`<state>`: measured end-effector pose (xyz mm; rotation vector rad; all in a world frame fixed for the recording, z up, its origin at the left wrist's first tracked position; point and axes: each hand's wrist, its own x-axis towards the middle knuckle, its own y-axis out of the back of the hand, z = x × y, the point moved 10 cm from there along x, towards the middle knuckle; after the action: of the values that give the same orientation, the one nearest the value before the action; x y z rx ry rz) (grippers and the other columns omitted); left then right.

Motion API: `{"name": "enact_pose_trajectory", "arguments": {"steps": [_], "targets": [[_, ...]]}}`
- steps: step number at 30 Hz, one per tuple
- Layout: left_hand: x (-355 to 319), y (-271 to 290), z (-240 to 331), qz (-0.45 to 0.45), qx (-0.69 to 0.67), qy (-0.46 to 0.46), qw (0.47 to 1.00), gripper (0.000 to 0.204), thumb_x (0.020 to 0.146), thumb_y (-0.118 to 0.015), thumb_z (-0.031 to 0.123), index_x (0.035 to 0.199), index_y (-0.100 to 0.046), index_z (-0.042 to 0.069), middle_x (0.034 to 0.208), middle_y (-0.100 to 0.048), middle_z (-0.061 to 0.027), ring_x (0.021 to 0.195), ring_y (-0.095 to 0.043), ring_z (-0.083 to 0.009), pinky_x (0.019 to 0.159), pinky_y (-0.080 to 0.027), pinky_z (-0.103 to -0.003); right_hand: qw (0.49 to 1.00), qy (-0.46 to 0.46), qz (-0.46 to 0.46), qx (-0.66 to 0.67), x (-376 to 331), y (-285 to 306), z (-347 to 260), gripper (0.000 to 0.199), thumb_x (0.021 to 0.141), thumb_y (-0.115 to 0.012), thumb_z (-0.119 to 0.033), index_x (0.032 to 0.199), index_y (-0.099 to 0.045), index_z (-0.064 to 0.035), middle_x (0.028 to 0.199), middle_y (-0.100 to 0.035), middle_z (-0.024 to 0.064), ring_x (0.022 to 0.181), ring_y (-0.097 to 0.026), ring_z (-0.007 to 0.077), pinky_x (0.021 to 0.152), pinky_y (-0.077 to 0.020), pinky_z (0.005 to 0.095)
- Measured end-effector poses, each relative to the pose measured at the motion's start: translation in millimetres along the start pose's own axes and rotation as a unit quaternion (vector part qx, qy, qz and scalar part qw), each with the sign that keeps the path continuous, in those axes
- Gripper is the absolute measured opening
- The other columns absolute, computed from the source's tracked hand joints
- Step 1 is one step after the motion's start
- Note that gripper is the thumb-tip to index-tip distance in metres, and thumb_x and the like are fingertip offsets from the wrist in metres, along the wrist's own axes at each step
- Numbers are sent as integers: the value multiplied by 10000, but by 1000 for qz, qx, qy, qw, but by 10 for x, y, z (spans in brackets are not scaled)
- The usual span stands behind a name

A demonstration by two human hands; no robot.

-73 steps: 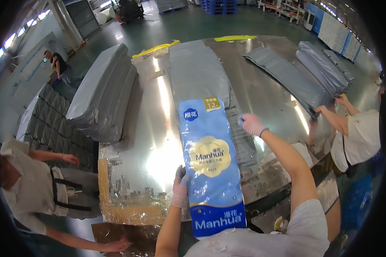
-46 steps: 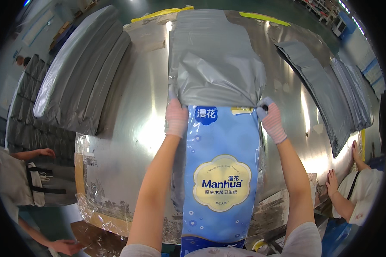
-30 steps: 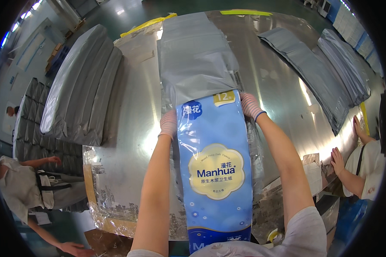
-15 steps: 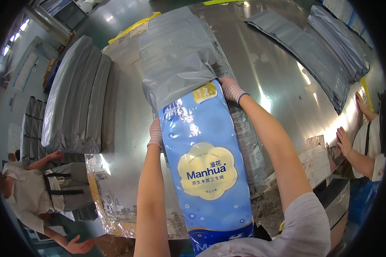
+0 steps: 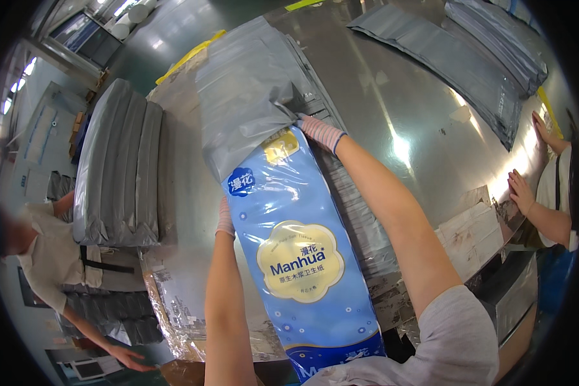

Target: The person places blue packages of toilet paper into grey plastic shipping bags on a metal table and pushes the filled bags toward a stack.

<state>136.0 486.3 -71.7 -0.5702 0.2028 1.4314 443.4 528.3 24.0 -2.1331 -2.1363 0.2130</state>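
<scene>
A long blue plastic-wrapped pack of toilet paper (image 5: 289, 206) with a pale yellow flower-shaped label lies lengthwise before me, its near end against my body. Its far end is tucked into the mouth of a grey plastic bag (image 5: 244, 109), the top one of a flat stack. My right hand (image 5: 321, 133), in a striped knit glove, pinches the bag's rim at the pack's far right corner. My left hand (image 5: 224, 217), gloved alike, holds the pack's left side; its fingers are mostly hidden behind the pack.
Filled grey bags (image 5: 119, 167) stand side by side on the left of the metal table (image 5: 392, 96), with a person (image 5: 51, 244) beside them. More grey bags (image 5: 444, 64) lie at the far right. Another person's hands (image 5: 522, 193) rest on the table's right edge.
My right hand has moved left with the bag's rim, which is now bunched up. The pack's far end has shifted slightly left. The person at left has turned and reaches toward the filled bags.
</scene>
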Motion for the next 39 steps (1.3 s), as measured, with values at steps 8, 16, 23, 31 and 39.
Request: {"name": "enact_pose_trajectory", "arguments": {"steps": [8,16,23,31,39], "targets": [[15,373,-111,-23,0,5,1000,263,906,-435,266,951,-597,64,841,-617,-26,710,-573,-129,626,-502,-260,979,-51,172,98,-358,-17,132,163,760,-624,-96,871,-642,22,674,-604,69,596,-548,141,575,-462,299],[-41,258,-27,-9,-53,-2,999,325,913,-414,318,989,-587,53,887,-622,-36,758,-580,-148,671,-502,-271,852,14,210,-480,-722,146,60,240,738,-537,-101,960,-549,-12,920,-604,227,894,-576,373,772,-456,448],[-14,277,183,-77,219,-122,965,282,892,-458,275,1002,-586,50,892,-630,-58,770,-572,-155,716,-479,-307,773,4,104,-626,-790,-62,-2,124,817,-467,-122,867,-549,-42,851,-618,191,842,-596,359,715,-474,437],[-328,-109,147,-77,275,-50,957,413,730,-695,126,1085,-523,4,943,-622,-90,805,-544,-140,706,-470,-294,830,-92,90,-543,-1020,40,46,198,745,-561,-130,909,-615,-31,945,-608,221,936,-576,364,789,-458,433],[123,212,-7,-36,368,-134,919,403,749,-637,251,1056,-531,12,959,-627,-197,888,-595,-316,759,-472,-367,964,-7,5,-265,-39,357,834,273,731,-625,-153,976,-617,-33,958,-603,240,872,-604,352,749,-465,374]]}}
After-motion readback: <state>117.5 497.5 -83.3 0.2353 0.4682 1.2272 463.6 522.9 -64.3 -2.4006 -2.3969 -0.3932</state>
